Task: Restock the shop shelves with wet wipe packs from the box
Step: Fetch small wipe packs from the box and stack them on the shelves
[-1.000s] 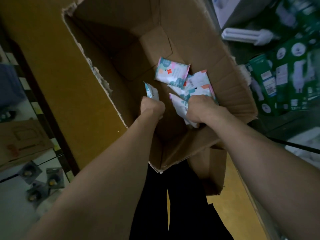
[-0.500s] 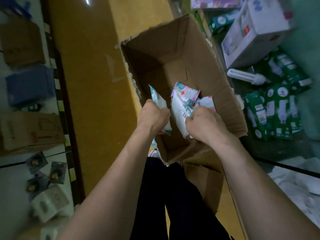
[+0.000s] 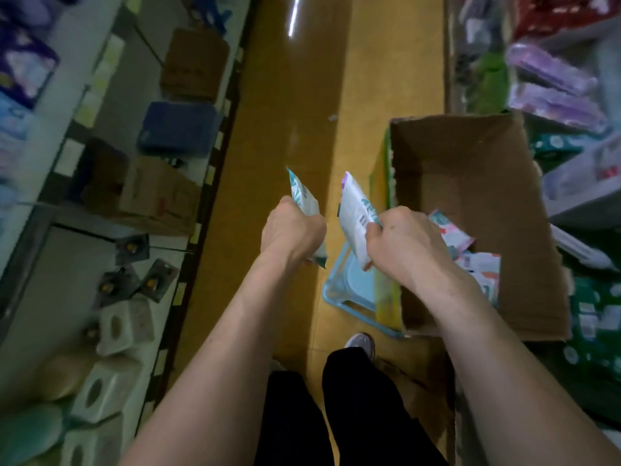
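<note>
My left hand (image 3: 291,233) grips a white and teal wet wipe pack (image 3: 302,196) over the yellow aisle floor. My right hand (image 3: 405,243) grips a second white pack (image 3: 354,210) with a barcode, just left of the box's near left wall. The open cardboard box (image 3: 477,183) stands to the right on a light blue stool (image 3: 349,280). A few more wipe packs (image 3: 477,264) lie in its bottom, partly hidden by my right wrist.
Shop shelves (image 3: 67,203) on the left hold brown cartons (image 3: 158,193), a blue box, small card packs and white tissue boxes (image 3: 124,324). Green and purple goods (image 3: 557,95) fill the right shelves. My black trousers and a shoe (image 3: 361,341) show below.
Both hands have lifted out of the box, each with a pack, and moved left over the aisle. The view has swung left toward the left shelves.
</note>
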